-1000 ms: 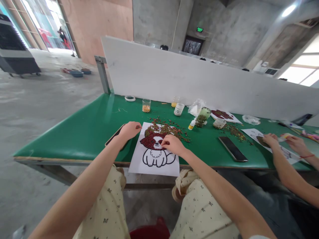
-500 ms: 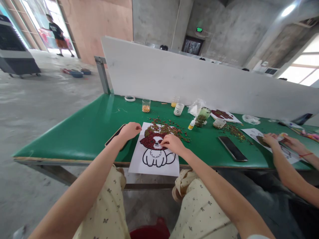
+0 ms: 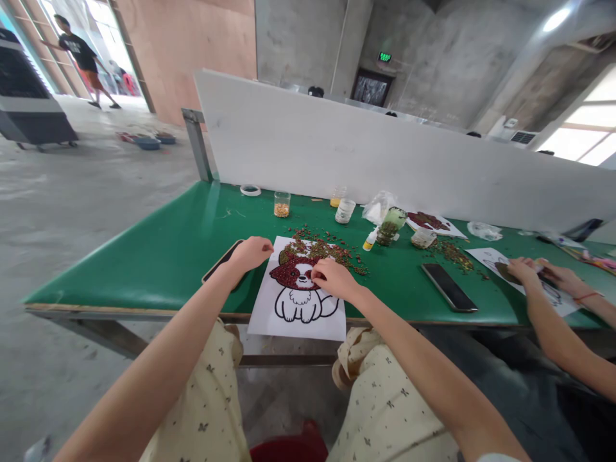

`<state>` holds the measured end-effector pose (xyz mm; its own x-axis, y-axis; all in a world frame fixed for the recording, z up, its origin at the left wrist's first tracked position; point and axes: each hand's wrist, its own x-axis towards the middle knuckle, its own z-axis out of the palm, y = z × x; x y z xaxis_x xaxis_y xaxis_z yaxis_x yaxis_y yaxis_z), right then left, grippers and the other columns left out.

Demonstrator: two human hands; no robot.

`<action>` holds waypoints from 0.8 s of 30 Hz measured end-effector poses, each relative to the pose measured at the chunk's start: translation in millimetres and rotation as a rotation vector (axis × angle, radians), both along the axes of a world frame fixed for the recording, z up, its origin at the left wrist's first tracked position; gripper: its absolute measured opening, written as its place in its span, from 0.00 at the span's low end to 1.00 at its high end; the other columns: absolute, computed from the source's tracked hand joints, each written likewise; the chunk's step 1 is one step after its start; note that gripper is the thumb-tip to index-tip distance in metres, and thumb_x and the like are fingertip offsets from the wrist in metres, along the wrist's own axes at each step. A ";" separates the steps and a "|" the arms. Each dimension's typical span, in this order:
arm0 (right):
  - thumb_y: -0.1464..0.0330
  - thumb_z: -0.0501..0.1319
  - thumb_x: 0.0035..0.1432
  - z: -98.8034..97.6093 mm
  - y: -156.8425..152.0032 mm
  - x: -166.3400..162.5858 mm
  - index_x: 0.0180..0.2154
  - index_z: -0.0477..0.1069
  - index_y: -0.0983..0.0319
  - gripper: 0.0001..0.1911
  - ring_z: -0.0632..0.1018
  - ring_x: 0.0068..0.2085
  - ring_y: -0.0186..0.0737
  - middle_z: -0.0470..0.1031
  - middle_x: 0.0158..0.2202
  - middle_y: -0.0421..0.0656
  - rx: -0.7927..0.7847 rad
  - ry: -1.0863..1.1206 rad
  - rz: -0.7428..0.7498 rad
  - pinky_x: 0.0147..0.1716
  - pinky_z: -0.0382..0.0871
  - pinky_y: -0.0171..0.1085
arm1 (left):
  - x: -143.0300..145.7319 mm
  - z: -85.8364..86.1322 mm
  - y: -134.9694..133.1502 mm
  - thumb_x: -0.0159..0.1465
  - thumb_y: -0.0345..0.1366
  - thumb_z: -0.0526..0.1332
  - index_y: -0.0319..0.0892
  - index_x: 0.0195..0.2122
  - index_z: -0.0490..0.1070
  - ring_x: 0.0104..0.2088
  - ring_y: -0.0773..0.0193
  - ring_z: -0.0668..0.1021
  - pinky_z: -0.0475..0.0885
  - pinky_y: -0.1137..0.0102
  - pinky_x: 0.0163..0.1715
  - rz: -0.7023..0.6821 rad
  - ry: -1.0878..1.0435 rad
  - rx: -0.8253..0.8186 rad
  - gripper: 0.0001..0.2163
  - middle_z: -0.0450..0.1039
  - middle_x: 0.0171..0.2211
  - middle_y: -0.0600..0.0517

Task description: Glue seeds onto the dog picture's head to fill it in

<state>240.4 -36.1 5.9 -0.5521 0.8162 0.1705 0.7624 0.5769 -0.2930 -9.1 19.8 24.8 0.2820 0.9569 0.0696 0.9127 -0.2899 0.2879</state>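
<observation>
A white sheet with a cartoon dog drawing (image 3: 298, 314) lies at the table's front edge, its head largely covered in dark red beans or seeds. My right hand (image 3: 332, 279) rests over the dog's face, fingertips pinched together; whatever is between them is too small to make out. Beside the sheet's upper left edge, my left hand (image 3: 255, 251) is held with its fingers curled together, and I cannot see what they hold. Loose red and green seeds (image 3: 327, 249) spread over the top of the sheet and onto the table. Under my left wrist lies a phone (image 3: 224, 263).
On the green table (image 3: 144, 256) stand a cup of yellow kernels (image 3: 282, 205), a small glue bottle (image 3: 370, 240) and a tipped green jar (image 3: 391, 226). Another phone (image 3: 448, 287) lies right. A co-worker's hands (image 3: 543, 273) work over another drawing. A white partition (image 3: 360, 154) runs behind.
My right hand has shifted very slightly over the dog's face; my left hand stays put. In the background, a walking person has moved left past the doorway.
</observation>
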 end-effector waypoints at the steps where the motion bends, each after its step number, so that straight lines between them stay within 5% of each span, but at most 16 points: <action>1: 0.75 0.59 0.54 -0.5 0.1 -0.3 0.29 0.71 0.62 0.04 0.68 0.38 0.35 0.71 0.33 0.41 0.002 -0.010 0.003 0.35 0.58 0.32 | 0.3 0.5 -0.4 0.57 0.35 0.53 0.43 0.35 0.76 0.34 0.61 0.76 0.66 0.73 0.31 0.001 0.001 -0.001 0.12 0.77 0.36 0.51; 24: 0.72 0.58 0.57 -4.8 4.2 -4.7 0.29 0.69 0.62 0.04 0.67 0.38 0.36 0.71 0.33 0.41 0.015 -0.061 0.017 0.34 0.57 0.32 | -0.3 0.8 -0.2 0.57 0.35 0.53 0.43 0.36 0.76 0.34 0.61 0.76 0.65 0.73 0.30 -0.006 0.014 -0.009 0.13 0.77 0.37 0.51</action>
<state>235.7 -31.8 1.1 -0.5755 0.8042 0.1486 0.7688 0.5939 -0.2372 -9.4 19.6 25.6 0.2883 0.9558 0.0567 0.9150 -0.2925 0.2780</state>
